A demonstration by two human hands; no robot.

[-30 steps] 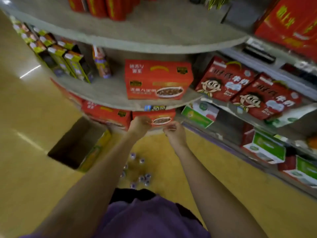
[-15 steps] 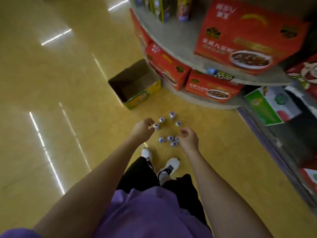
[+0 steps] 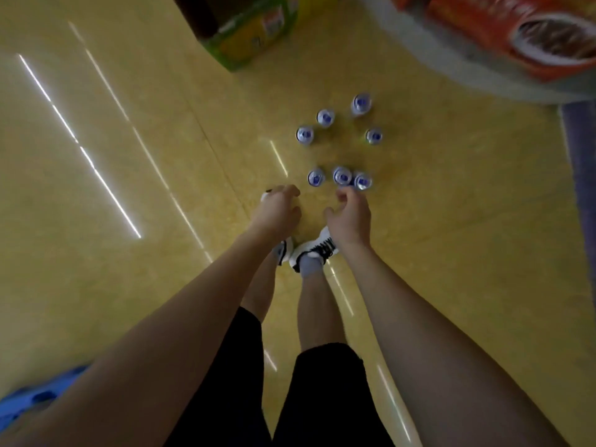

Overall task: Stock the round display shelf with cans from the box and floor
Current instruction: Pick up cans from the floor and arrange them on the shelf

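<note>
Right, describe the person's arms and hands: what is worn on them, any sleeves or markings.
Both forearms are bare, with no sleeve in view. The left hand and right hand wear no gloves, and no watch, ring or bracelet shows on either wrist. No markings are visible. The frame is somewhat blurred, so small details could be missed.

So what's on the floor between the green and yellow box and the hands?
The head view shows seven cans standing upright on bare yellow floor, between the box and the left hand and right hand.
</note>
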